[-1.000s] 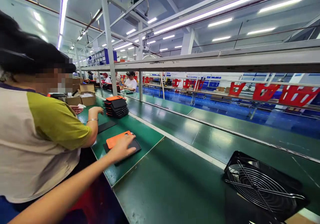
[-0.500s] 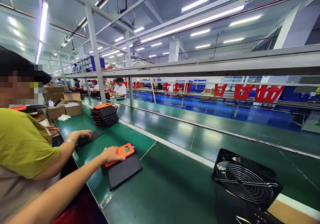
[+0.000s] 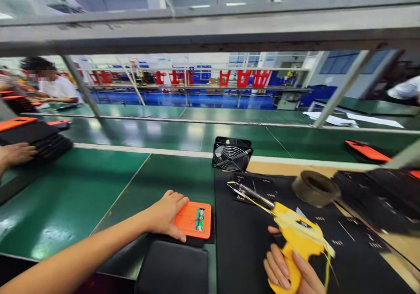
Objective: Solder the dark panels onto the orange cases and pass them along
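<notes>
Head view: spanning case beside mat with left hand, thumb and fingers part-spread; gripping soldering gun in right hand, fingers curled tight. Board exposed, gun well apart: seemingly unfinished; how much remains, cannot tell.

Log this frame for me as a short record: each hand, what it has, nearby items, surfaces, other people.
Left hand: over one end of the orange case, thumb at its near edge
Case detail: green circuit board showing through a window
Right hand: gripping a yellow pistol-shaped tool, metal tip forward
Nearer the camera: black panel beside the case
Beyond: fan with wire guard; tape roll
Surfaces: green table; black mat
Others: co-worker's hand at a stack of black panels
</notes>
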